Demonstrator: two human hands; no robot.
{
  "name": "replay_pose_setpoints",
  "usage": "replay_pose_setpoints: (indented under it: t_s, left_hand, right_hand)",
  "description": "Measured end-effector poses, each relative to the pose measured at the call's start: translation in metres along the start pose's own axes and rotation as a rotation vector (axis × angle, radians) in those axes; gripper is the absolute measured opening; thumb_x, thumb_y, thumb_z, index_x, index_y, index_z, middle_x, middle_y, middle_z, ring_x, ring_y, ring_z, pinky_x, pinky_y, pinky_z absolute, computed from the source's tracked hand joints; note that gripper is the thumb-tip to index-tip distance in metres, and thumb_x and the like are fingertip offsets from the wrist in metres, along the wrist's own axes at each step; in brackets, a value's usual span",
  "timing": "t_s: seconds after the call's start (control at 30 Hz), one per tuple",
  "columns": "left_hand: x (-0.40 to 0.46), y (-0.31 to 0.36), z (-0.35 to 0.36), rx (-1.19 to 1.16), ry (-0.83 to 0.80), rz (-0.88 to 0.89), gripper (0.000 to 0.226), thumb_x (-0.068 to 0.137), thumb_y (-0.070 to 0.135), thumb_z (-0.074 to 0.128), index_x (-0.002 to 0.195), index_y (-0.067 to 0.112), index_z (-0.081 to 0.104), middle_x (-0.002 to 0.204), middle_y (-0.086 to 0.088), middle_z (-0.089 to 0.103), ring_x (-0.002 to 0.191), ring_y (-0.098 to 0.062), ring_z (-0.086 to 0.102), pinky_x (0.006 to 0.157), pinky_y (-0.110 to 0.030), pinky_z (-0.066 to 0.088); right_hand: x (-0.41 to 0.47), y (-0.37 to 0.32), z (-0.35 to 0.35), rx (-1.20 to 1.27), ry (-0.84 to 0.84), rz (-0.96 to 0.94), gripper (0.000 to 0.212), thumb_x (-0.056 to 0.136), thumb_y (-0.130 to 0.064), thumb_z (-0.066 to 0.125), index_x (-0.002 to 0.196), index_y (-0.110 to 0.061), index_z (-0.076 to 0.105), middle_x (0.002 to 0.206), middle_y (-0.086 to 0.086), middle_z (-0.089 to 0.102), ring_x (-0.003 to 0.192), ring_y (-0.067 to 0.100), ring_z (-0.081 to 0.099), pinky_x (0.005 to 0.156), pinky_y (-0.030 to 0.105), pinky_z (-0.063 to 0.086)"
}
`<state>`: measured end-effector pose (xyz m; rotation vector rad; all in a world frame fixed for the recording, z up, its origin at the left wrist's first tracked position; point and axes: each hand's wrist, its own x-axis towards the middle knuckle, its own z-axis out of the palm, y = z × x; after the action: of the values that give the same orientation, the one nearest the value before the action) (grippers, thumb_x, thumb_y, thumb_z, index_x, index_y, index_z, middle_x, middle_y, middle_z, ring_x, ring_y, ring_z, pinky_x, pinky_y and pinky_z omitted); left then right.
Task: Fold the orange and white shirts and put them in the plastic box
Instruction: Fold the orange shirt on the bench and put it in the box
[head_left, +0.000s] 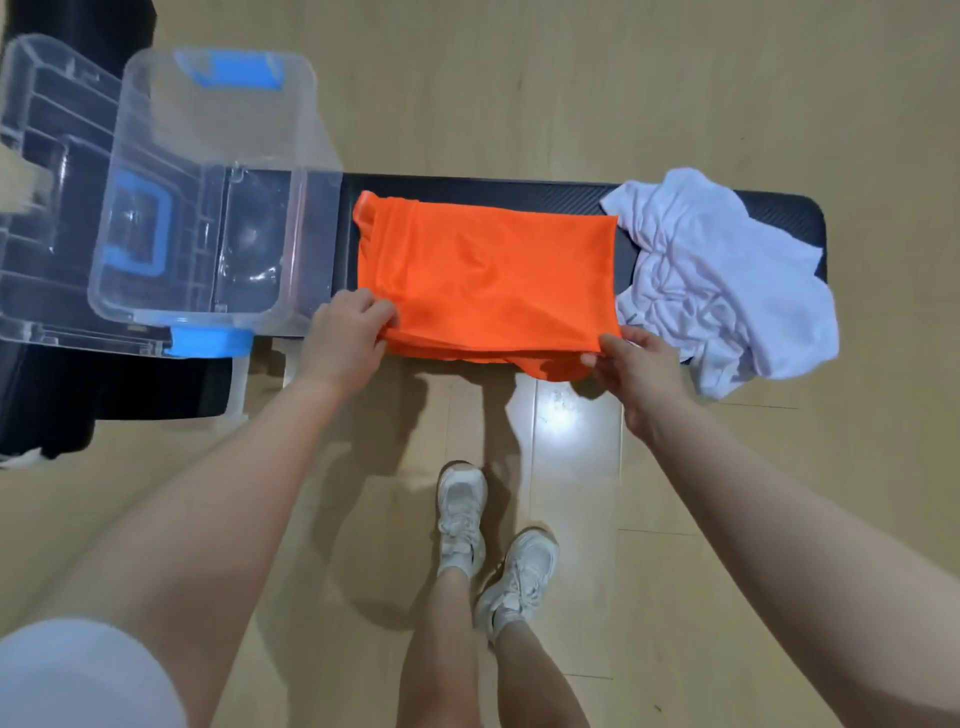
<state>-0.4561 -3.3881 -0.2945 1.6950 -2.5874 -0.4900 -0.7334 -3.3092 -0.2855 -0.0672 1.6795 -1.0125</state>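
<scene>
An orange shirt (488, 270), folded into a flat rectangle, lies on the black padded bench (561, 195). My left hand (348, 338) grips its near left corner. My right hand (639, 369) pinches its near right corner at the bench's front edge, where a bit of orange cloth hangs down. The white shirt (722, 275) sits crumpled on the right end of the bench, touching the orange one. A clear plastic box (218, 182) with blue latches stands open at the bench's left end, with no clothes in it.
The box's clear lid (47, 171) lies further left on a black surface. My feet in white shoes (488, 545) stand on the wooden floor in front of the bench.
</scene>
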Motion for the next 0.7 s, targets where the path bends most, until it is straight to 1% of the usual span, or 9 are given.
replay_pose_setpoints:
  t_s: [0.07, 0.13, 0.23, 0.33, 0.4, 0.5, 0.57, 0.63, 0.7]
  left_hand:
    - [-0.005, -0.006, 0.017, 0.013, -0.015, 0.029, 0.024, 0.065, -0.009, 0.067, 0.085, 0.003, 0.066, 0.083, -0.02, 0.06, 0.077, -0.039, 0.056, 0.067, -0.045, 0.045]
    - [-0.009, -0.011, 0.031, 0.036, -0.061, 0.051, 0.026, 0.059, -0.01, 0.07, 0.08, 0.004, 0.066, 0.076, -0.018, 0.059, 0.07, -0.037, 0.057, 0.06, -0.041, 0.044]
    - [-0.011, -0.009, 0.043, 0.059, -0.174, 0.068, 0.022, 0.066, 0.006, 0.061, 0.086, 0.007, 0.068, 0.082, -0.015, 0.061, 0.079, -0.037, 0.057, 0.066, -0.038, 0.039]
    - [0.006, -0.005, 0.04, -0.01, -0.131, 0.079, 0.048, 0.068, 0.029, 0.036, 0.098, 0.007, 0.066, 0.091, -0.016, 0.062, 0.086, -0.036, 0.058, 0.071, -0.038, 0.041]
    - [0.033, -0.001, 0.032, -0.082, -0.046, 0.038, 0.047, 0.078, 0.027, 0.035, 0.109, 0.005, 0.061, 0.102, -0.018, 0.06, 0.092, -0.038, 0.057, 0.076, -0.046, 0.048]
    - [0.084, 0.004, 0.025, -0.095, 0.022, -0.096, 0.036, 0.092, 0.015, 0.042, 0.125, 0.007, 0.05, 0.125, -0.018, 0.051, 0.11, -0.039, 0.049, 0.088, -0.05, 0.042]
    - [0.116, 0.004, 0.023, -0.034, -0.036, -0.206, 0.04, 0.096, 0.017, 0.039, 0.136, 0.011, 0.04, 0.139, -0.013, 0.041, 0.122, -0.037, 0.04, 0.094, -0.05, 0.038]
    - [0.139, -0.001, 0.025, 0.023, -0.107, -0.262, 0.041, 0.098, 0.021, 0.039, 0.138, 0.014, 0.036, 0.143, -0.013, 0.036, 0.126, -0.037, 0.036, 0.096, -0.049, 0.037]
    - [0.156, -0.007, 0.026, 0.076, -0.153, -0.3, 0.037, 0.098, 0.024, 0.039, 0.132, 0.011, 0.043, 0.134, -0.016, 0.042, 0.12, -0.037, 0.039, 0.093, -0.047, 0.037]
  right_hand:
    - [0.007, 0.012, -0.004, -0.085, -0.001, -0.004, 0.018, 0.087, 0.001, 0.049, 0.102, -0.003, 0.059, 0.077, 0.007, 0.06, 0.045, 0.004, 0.06, 0.059, 0.021, 0.045]
    - [0.015, 0.023, -0.007, -0.206, 0.012, 0.007, 0.012, 0.084, 0.001, 0.05, 0.083, -0.008, 0.058, 0.076, 0.009, 0.059, 0.054, 0.01, 0.061, 0.063, 0.024, 0.04]
    - [0.023, 0.032, -0.009, -0.429, -0.008, 0.009, 0.013, 0.075, 0.003, 0.056, 0.081, -0.008, 0.055, 0.08, 0.015, 0.057, 0.071, 0.022, 0.051, 0.061, 0.028, 0.036]
    - [0.036, 0.025, 0.001, -0.528, 0.001, -0.031, 0.013, 0.072, 0.003, 0.059, 0.076, -0.009, 0.055, 0.074, 0.01, 0.054, 0.071, 0.022, 0.049, 0.061, 0.026, 0.039]
    - [0.05, 0.012, 0.014, -0.596, 0.108, -0.087, 0.003, 0.07, -0.013, 0.054, 0.073, -0.011, 0.056, 0.07, 0.009, 0.057, 0.072, 0.03, 0.057, 0.067, 0.033, 0.047]
    - [0.073, -0.012, 0.031, -0.671, 0.184, -0.14, 0.025, 0.059, -0.029, 0.043, 0.074, -0.013, 0.054, 0.066, 0.007, 0.054, 0.071, 0.032, 0.059, 0.072, 0.043, 0.054]
    - [0.089, -0.027, 0.041, -0.684, 0.212, -0.199, 0.02, 0.068, -0.028, 0.047, 0.081, -0.013, 0.052, 0.072, 0.004, 0.05, 0.069, 0.023, 0.051, 0.071, 0.038, 0.047]
    - [0.107, -0.039, 0.049, -0.666, 0.228, -0.254, 0.017, 0.081, -0.019, 0.052, 0.095, -0.01, 0.054, 0.083, 0.004, 0.053, 0.076, 0.02, 0.052, 0.074, 0.033, 0.045]
    - [0.124, -0.049, 0.057, -0.632, 0.221, -0.262, 0.006, 0.084, -0.017, 0.054, 0.08, -0.017, 0.05, 0.069, 0.0, 0.048, 0.061, 0.014, 0.046, 0.056, 0.021, 0.041]
